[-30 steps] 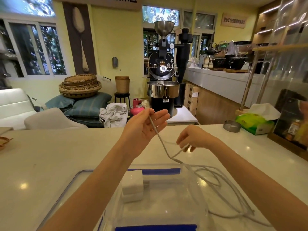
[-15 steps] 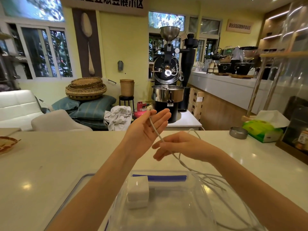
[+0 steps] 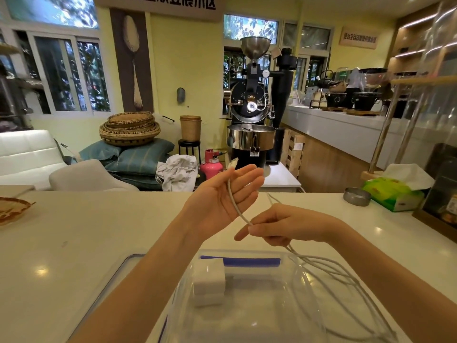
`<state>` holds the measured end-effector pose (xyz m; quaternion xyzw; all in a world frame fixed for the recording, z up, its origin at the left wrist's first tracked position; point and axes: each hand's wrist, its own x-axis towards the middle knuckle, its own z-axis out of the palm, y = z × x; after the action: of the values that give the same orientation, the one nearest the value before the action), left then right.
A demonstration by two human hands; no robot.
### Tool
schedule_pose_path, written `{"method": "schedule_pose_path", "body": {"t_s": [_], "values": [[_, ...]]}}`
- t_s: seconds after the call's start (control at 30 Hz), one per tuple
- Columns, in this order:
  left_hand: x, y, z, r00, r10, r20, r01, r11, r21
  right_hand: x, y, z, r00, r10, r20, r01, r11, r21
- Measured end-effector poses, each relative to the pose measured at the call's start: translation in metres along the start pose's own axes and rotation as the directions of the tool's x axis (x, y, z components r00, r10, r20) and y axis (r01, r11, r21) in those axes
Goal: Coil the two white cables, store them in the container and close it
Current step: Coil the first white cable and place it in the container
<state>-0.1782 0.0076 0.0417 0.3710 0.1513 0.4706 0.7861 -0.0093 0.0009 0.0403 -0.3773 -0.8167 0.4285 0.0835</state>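
My left hand [image 3: 222, 196] is raised above the counter, palm toward me and fingers stretched out. A white cable [image 3: 235, 206] runs across the palm, with its connector end [image 3: 233, 162] sticking out above the hand by the forefinger. Just below and to the right, my right hand [image 3: 284, 226] pinches the same cable. From there the cable drops into loose loops [image 3: 346, 290] on the counter at the right. A clear container [image 3: 306, 288] with a blue latch [image 3: 239, 261] stands in front of me. A white charger block [image 3: 209, 280] shows through its wall.
A clear lid [image 3: 116, 271] lies left of the container on the white counter [image 3: 86, 231]. At the far right stand a metal ashtray [image 3: 356, 196], a green tissue box [image 3: 390, 194] and a dark framed stand [image 3: 442, 184]. A woven dish [image 3: 12, 211] sits at the left edge.
My right hand has lifted off the counter and swung left and toward me under the left hand, drawing the cable with it. The left hand stays raised and flat.
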Motion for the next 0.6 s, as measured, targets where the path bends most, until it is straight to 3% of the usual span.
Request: {"method": "schedule_pose_path", "body": {"t_s": [0.2, 0.3, 0.4, 0.6], "values": [[-0.005, -0.005, 0.000, 0.996, -0.042, 0.073, 0.046, 0.997, -0.063, -0.009, 0.001, -0.009, 0.999, -0.001, 0.046, 0.000, 0.999, 0.034], [-0.003, -0.007, 0.004, 1.000, 0.001, -0.009, -0.001, 1.000, 0.000, -0.009, 0.007, -0.008, 1.000, 0.004, 0.030, -0.005, 0.998, 0.067], [-0.005, -0.004, 0.014, 0.999, 0.033, -0.001, -0.033, 0.995, 0.090, -0.004, 0.012, -0.003, 1.000, 0.013, 0.019, -0.014, 0.999, 0.052], [-0.016, -0.005, 0.027, 0.994, -0.072, 0.077, 0.047, 0.958, 0.283, 0.002, 0.021, -0.001, 0.974, -0.020, -0.224, 0.005, 0.998, -0.066]]}}
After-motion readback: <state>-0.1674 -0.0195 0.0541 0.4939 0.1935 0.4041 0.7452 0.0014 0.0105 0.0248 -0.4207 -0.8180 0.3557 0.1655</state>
